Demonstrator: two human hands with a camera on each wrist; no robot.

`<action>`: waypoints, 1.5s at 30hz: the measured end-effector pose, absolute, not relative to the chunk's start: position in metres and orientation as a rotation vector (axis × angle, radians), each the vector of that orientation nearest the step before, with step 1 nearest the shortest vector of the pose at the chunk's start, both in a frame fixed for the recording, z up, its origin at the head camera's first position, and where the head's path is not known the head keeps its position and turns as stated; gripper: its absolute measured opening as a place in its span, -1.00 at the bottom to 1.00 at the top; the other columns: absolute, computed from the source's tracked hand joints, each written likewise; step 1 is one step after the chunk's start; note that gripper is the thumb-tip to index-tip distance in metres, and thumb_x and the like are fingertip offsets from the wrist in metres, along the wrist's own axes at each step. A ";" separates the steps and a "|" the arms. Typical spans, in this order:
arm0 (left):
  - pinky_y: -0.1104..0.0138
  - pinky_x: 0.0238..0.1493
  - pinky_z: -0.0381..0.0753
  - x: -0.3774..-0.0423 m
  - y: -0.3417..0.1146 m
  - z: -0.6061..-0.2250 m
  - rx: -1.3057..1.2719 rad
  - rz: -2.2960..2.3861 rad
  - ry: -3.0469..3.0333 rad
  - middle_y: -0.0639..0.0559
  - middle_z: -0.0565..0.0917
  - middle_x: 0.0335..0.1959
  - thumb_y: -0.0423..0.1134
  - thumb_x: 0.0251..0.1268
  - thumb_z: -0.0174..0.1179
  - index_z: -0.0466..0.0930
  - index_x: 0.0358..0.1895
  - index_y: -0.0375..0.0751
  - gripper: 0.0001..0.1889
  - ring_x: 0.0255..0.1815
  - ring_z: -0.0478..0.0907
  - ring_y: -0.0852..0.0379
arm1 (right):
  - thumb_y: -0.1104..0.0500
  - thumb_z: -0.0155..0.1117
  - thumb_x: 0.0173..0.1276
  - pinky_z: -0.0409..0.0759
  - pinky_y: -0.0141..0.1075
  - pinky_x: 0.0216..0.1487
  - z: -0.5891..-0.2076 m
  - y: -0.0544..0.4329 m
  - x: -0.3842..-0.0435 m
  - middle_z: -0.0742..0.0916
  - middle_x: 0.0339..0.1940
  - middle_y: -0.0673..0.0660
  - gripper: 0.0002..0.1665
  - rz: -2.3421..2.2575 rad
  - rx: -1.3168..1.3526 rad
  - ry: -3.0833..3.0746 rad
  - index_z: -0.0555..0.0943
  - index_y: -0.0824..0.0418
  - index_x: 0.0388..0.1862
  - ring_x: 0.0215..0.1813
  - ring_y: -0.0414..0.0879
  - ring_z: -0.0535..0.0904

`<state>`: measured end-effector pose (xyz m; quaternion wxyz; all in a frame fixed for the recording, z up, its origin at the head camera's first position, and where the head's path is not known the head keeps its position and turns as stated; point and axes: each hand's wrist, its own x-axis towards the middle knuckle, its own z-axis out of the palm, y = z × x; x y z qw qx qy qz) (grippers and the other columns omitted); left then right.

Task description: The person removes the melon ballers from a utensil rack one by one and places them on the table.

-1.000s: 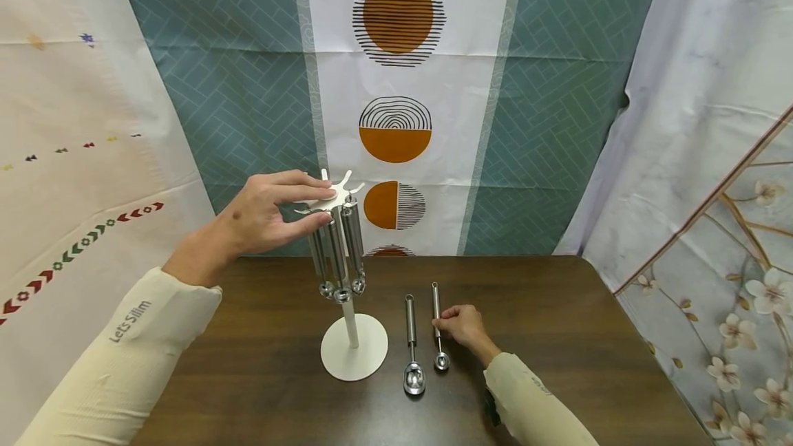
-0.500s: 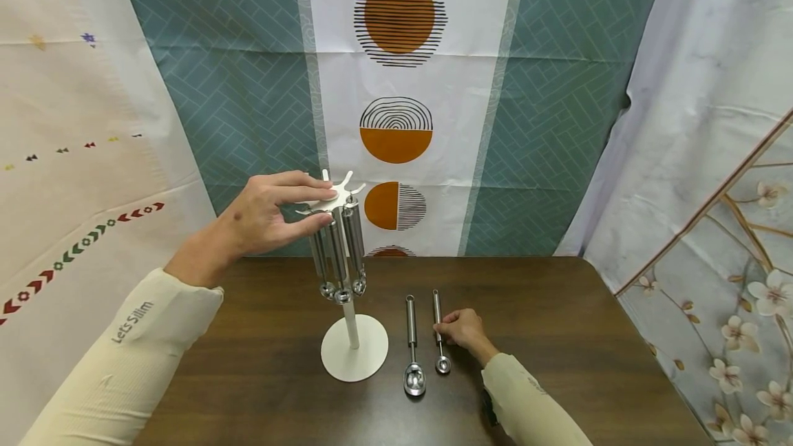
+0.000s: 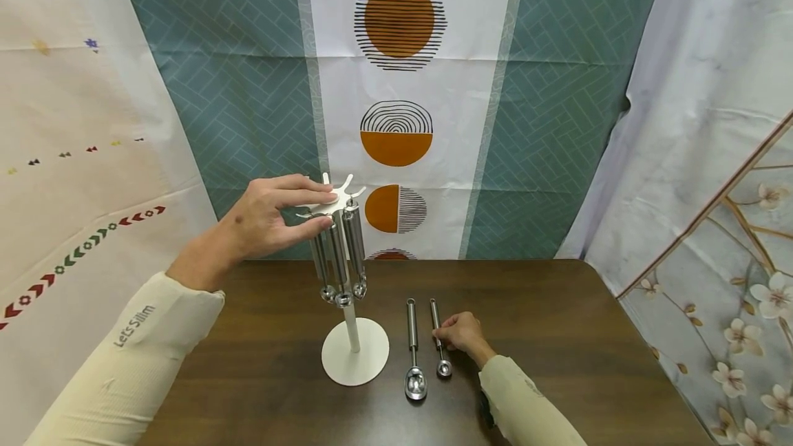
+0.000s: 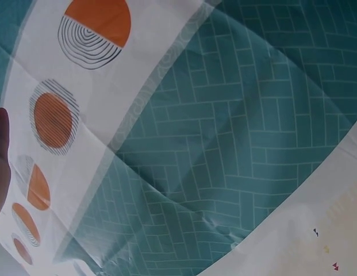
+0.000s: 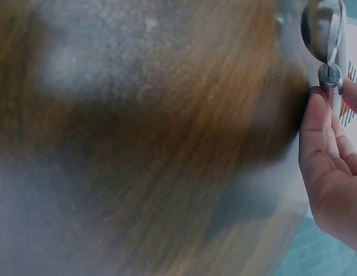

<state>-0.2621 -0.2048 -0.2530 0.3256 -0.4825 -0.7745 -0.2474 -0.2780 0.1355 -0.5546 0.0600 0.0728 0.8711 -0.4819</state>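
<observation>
A white stand (image 3: pixel 354 356) with a round base and forked top arms is on the table, several metal utensils (image 3: pixel 338 253) hanging from it by their handles. My left hand (image 3: pixel 266 215) rests its fingers on the stand's top, thumb extended at the front beside the hanging handles. In the left wrist view only a dark edge of that hand (image 4: pixel 1 167) shows. My right hand (image 3: pixel 461 332) pinches the lower handle of a small scoop (image 3: pixel 443 367) between thumb and fingers. The right wrist view shows its round metal bowl (image 5: pixel 319 29) beyond the fingertips. Whether it touches the table is unclear.
A larger scoop (image 3: pixel 415 383) with an oval bowl lies between the stand and the small scoop. The brown wooden table (image 3: pixel 526 294) ends against a patterned cloth (image 3: pixel 396 81) behind. Other cloths (image 3: pixel 700 122) hang at both sides.
The small scoop's handle end has come nearer to me, to about level with the larger scoop's end, with the right hand still pinching it. My left hand stays on the stand's top.
</observation>
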 end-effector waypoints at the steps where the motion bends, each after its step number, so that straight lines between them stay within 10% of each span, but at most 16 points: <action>1: 0.60 -0.12 0.49 -0.262 -0.205 -0.253 -1.265 -0.653 -2.026 -0.04 0.76 -0.10 0.27 0.36 0.13 0.78 -0.06 -0.25 -0.40 -0.22 0.72 0.02 | 0.27 0.59 0.05 0.64 -0.31 -0.54 -0.554 0.135 -0.277 0.66 -0.58 0.11 -0.79 -1.455 0.198 2.636 0.67 0.32 -0.51 -0.63 -0.11 0.63; 22: 0.65 -0.04 0.46 -0.263 -0.205 -0.254 -1.249 -0.683 -2.014 -0.05 0.76 -0.12 0.27 0.34 0.15 0.79 -0.07 -0.26 -0.40 -0.23 0.71 0.00 | 0.34 0.49 0.17 0.69 -0.26 -0.46 -0.547 0.152 -0.277 0.70 -0.59 0.15 -0.83 -1.590 0.174 2.528 0.68 0.46 -0.39 -0.55 -0.12 0.64; 45: 0.64 -0.06 0.47 -0.263 -0.204 -0.256 -1.258 -0.704 -1.995 -0.04 0.76 -0.13 0.26 0.34 0.16 0.79 -0.10 -0.26 -0.41 -0.23 0.72 0.00 | 0.26 0.39 0.34 0.70 -0.08 -0.10 -0.451 0.140 -0.275 0.75 -0.31 0.19 -0.73 -1.670 -0.149 2.367 0.67 0.46 -0.10 -0.21 0.04 0.73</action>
